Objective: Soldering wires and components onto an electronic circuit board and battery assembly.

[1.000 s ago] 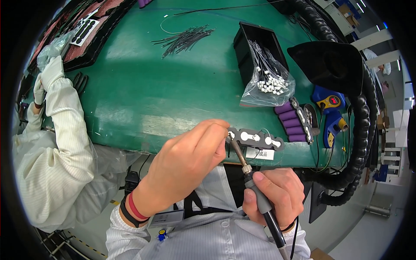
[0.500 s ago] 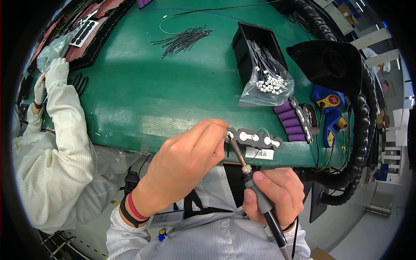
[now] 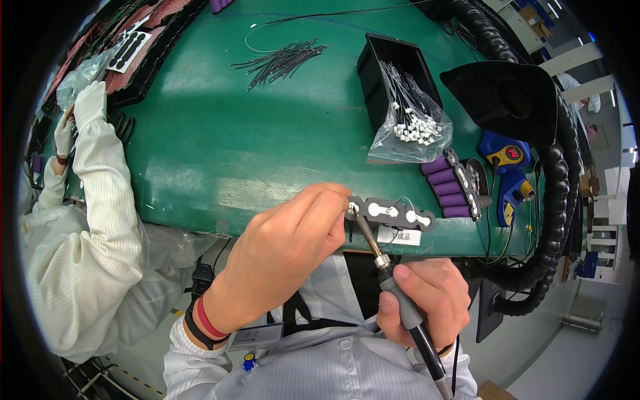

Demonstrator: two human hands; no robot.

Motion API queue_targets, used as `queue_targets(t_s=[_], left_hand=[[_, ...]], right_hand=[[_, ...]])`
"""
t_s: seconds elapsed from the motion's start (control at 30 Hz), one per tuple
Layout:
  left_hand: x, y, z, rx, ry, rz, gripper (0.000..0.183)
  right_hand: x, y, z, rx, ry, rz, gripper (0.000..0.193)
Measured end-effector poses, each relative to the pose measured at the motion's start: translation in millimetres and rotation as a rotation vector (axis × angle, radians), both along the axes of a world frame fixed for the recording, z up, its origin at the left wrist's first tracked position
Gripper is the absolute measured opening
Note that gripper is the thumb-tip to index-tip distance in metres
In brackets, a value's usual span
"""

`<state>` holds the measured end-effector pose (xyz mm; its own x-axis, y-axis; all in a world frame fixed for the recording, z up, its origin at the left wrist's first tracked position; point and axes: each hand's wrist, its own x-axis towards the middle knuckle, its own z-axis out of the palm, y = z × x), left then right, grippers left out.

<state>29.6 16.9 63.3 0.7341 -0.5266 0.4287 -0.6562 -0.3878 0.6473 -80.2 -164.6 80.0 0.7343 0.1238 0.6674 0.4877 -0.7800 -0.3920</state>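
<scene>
A battery pack with a black end frame and silver metal tabs point(image 3: 389, 212) lies at the near table edge. My right hand point(image 3: 430, 297) grips a soldering iron point(image 3: 402, 301), whose tip touches or nearly touches the pack's leftmost tab. Beside that tab, the fingers of my left hand point(image 3: 287, 240) are pinched together; what they hold is hidden. A thin wire loops above the pack's right part. A white printed label point(image 3: 400, 236) sits just below the pack.
Right of the pack stands another battery pack with purple cells point(image 3: 448, 183), near a blue soldering station point(image 3: 505, 155). A black bin point(image 3: 403, 60) holds bagged white-plugged cables. Black wires point(image 3: 283, 61) lie farther back. A black fume hood point(image 3: 507, 100) overhangs the right; a gloved co-worker point(image 3: 100, 167) works left.
The soldering iron has shifted slightly, its handle a little right and lower. My left hand stays in place. The co-worker's gloved hands have moved a little.
</scene>
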Motion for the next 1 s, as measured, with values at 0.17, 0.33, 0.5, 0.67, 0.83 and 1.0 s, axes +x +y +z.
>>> queue_targets(t_s=[0.17,0.33,0.5,0.67,0.83,1.0], left_hand=[[-1,1,-1,0.003,-0.014,0.006,0.019],[-2,-1,0,0.009,-0.017,0.012,0.019],[-1,1,-6,0.008,-0.033,0.027,0.018],[3,-7,-5,-0.069,-0.083,-0.023,0.018],[-1,-1,-3,-0.093,-0.018,0.031,0.02],[-4,-6,-3,-0.109,0.018,0.009,0.018]], right_hand=[[-2,-1,0,0.007,0.001,0.011,0.028],[-9,-5,0,0.051,0.01,-0.008,0.029],[-22,-24,-12,0.256,-0.021,-0.063,0.035],[-39,-52,-14,0.418,-0.169,-0.532,0.038],[-44,-105,-11,0.523,-0.097,-0.742,0.029],[-59,-140,-21,0.499,-0.036,-0.721,0.031]])
